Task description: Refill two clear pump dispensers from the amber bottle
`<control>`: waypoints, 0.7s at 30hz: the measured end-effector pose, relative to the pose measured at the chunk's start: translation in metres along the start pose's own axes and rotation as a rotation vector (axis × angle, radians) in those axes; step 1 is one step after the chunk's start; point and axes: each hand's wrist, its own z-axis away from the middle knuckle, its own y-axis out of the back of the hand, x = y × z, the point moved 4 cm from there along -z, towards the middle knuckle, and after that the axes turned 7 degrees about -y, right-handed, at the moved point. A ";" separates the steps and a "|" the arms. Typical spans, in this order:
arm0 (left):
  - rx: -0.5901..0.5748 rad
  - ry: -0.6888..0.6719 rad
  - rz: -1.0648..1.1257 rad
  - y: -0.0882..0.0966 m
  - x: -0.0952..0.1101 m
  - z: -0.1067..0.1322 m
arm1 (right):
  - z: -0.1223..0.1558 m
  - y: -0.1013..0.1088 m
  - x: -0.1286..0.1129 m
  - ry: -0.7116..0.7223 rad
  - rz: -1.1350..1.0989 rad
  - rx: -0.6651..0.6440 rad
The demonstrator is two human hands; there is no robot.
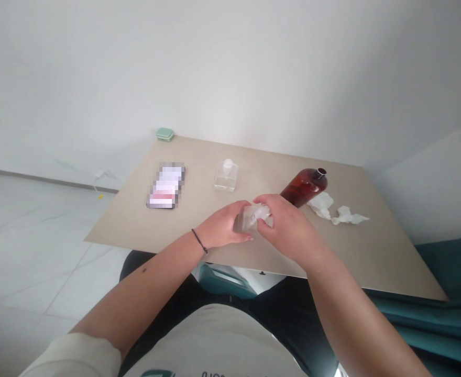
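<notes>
Beige counter (pixel 383 256) runs from the wall (pixel 230 68) to a straight front edge; open room spreads from the right grip (pixel 289 225) toward the near right corner, and more lies between the left grip (pixel 220 226) and the phone (pixel 166 186). Close to that front edge, a clear squarish bottle (pixel 247 220) tilts, its whitish top (pixel 261 212) toward the right. The left grip curls around its body; the right grip's thumb and fingers pinch the top.
</notes>
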 end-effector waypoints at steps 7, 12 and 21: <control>0.047 0.031 0.023 0.004 0.001 0.003 | 0.003 0.016 0.001 0.029 -0.145 0.085; 0.063 -0.021 0.003 0.005 0.003 0.003 | 0.006 0.022 0.004 0.014 -0.177 0.143; 0.090 -0.095 -0.067 0.007 0.008 0.003 | 0.007 0.026 0.010 -0.010 -0.206 0.192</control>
